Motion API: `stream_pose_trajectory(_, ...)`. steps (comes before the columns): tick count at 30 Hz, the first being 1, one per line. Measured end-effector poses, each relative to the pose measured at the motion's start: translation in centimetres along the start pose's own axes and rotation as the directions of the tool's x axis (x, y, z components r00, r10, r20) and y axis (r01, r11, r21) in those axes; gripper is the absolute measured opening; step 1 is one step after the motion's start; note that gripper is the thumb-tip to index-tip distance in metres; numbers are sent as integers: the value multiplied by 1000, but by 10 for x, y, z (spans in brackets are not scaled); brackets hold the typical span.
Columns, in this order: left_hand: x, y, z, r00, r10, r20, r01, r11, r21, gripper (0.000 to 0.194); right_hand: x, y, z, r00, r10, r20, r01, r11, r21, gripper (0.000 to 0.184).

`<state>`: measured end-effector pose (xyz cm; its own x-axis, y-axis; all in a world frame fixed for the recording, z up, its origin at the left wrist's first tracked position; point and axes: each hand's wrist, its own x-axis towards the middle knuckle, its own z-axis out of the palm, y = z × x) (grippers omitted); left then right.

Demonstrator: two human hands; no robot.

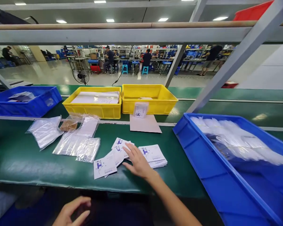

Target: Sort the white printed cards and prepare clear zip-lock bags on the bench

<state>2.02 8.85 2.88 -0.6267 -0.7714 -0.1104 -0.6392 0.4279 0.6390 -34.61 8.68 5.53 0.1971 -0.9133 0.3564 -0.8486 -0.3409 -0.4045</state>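
Note:
Several white printed booklets (105, 165) with a purple design lie fanned out on the green tabletop, and a stacked pile of the same booklets (153, 153) sits just to the right. Over the gap between them is my right hand (136, 161), fingers spread, close to the fanned ones; whether it touches them I cannot tell. My left hand (73, 212) hovers in front of the table's near edge, thumb and fingers apart, with nothing between them. Behind, a small stack of printed cards (141, 110) stands on a flat cardboard sheet (145, 124), against the yellow bin.
Clear plastic bags (46, 130) lie left, by a bag of brown items (69, 125). Two yellow bins (91, 110) (153, 108) and a blue bin (41, 105) line the back. A large blue crate (202, 166) of wrapped packs stands right; a metal post (233, 59) slants above.

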Motion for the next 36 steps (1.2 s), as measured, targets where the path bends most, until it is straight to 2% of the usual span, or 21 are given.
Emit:
stream_pose_trajectory(1,10,11,-9,996,17,-85,-12,998,58,40,9,10,-6,998,0,62,1,1000,-14,76)
stream_pose_trajectory(3,45,33,-18,980,96,-177,-65,983,172,61,27,25,-12,981,-21,191,28,999,-32,91)
stream_pose_trajectory(6,107,54,-6,981,160,-112,-115,935,336,106,45,38,-13,943,-40,331,58,997,-45,97)
stream_pose_trajectory(8,137,57,8,986,156,-56,-122,914,388,121,49,43,-12,929,-26,369,49,997,-52,95)
stream_pose_trajectory(10,151,53,18,986,160,-52,-125,904,410,120,48,47,-11,931,11,364,11,998,-59,92)
stream_pose_trajectory(12,154,50,19,980,185,-77,-135,894,428,117,44,51,-10,939,65,337,-46,997,-64,89)
stream_pose_trajectory(16,163,62,-4,965,251,-71,-192,868,459,112,42,52,-11,935,160,316,-153,987,-47,88)
stream_pose_trajectory(18,182,75,-19,953,302,10,-273,848,454,108,42,52,-14,927,184,327,-186,982,-26,91)
stream_pose_trajectory(20,211,90,-30,926,347,146,-376,822,428,104,38,54,-20,919,206,337,-215,977,-10,91)
stream_pose_trajectory(22,244,101,-36,883,357,305,-457,802,385,99,26,61,-31,914,259,313,-268,963,-15,83)
stream_pose_trajectory(24,272,109,-36,824,323,465,-500,801,330,96,5,73,-43,902,368,226,-365,929,-56,71)
stream_pose_trajectory(26,293,113,-29,744,298,598,-539,797,274,103,-22,84,-51,855,509,97,-497,859,-122,67)
stream_pose_trajectory(28,304,115,-19,690,304,657,-578,778,246,113,-47,89,-51,786,618,-5,-608,771,-187,75)
stream_pose_trajectory(30,309,117,-8,698,325,638,-594,761,262,112,-63,87,-40,760,648,-46,-638,732,-240,88)
stream_pose_trajectory(32,309,120,-5,731,321,602,-573,768,286,109,-68,78,-22,791,609,-61,-599,749,-283,92)
stream_pose_trajectory(34,301,122,-15,731,321,602,-555,793,251,112,-62,71,-5,811,575,-105,-575,752,-323,84)
stream_pose_trajectory(36,285,120,-40,711,372,596,-546,827,135,118,-51,69,4,784,600,-159,-613,709,-349,74)
